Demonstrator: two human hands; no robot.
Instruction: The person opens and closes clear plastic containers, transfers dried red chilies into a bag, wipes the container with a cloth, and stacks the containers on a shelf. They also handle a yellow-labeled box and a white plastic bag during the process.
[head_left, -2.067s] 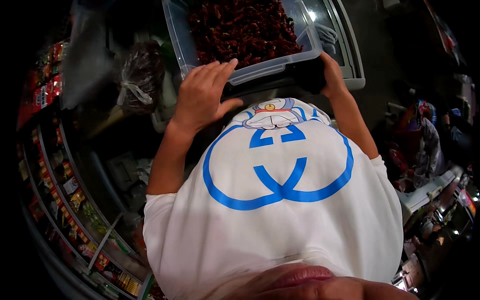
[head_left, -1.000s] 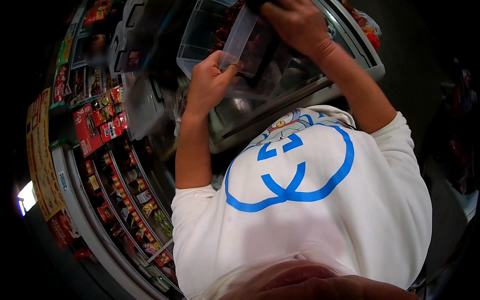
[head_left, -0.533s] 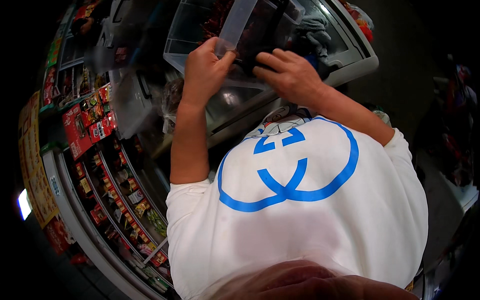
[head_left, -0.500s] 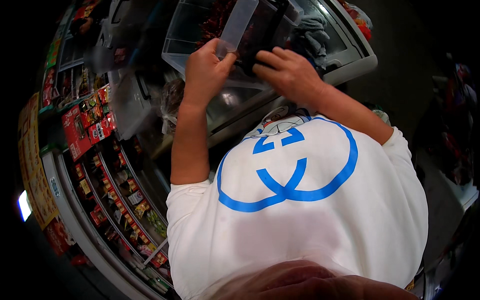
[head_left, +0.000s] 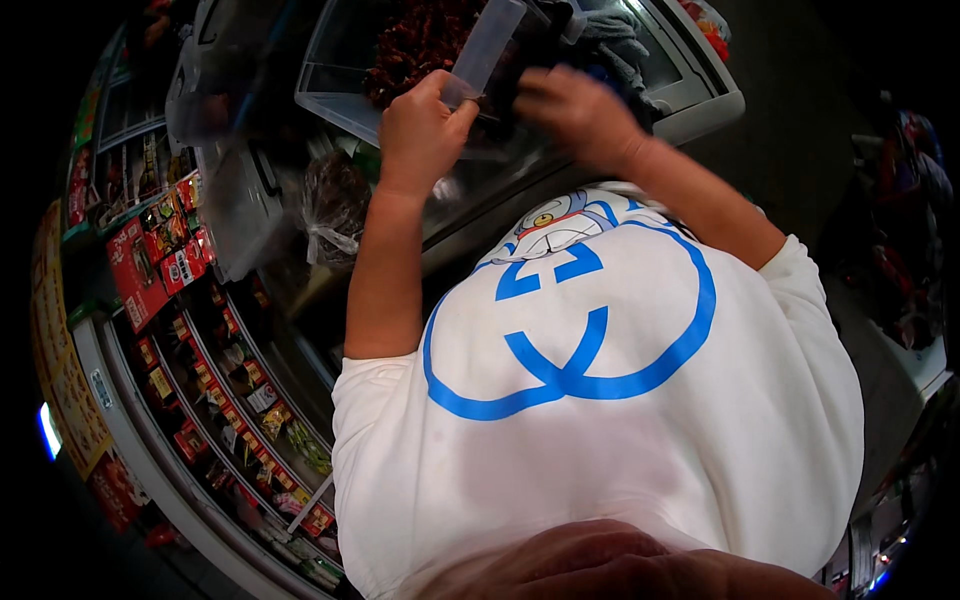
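Observation:
My left hand (head_left: 425, 135) pinches the lower end of a translucent plastic strip (head_left: 487, 48), perhaps the edge of a lid. Behind it, a clear plastic bin (head_left: 345, 108) holds a heap of dark red, crinkled pieces (head_left: 418, 48) resembling dried chillies. To the right of the strip is my right hand (head_left: 580, 112), smeared by motion, beside a dark area whose contents I cannot make out. Its fingertips are too blurred to show whether they grip anything.
A grey cloth (head_left: 618, 42) lies on the pale-rimmed counter (head_left: 690, 118) at the far right. Left of my left arm sits a tied clear bag (head_left: 335, 205) with dark contents. Shelves of small packets (head_left: 235, 400) run along the left, below red hanging packs (head_left: 150, 260).
My right hand has lifted slightly up and blurred. The strip has tilted a little to the right, and more of the dark red heap shows. My left hand keeps its pinch.

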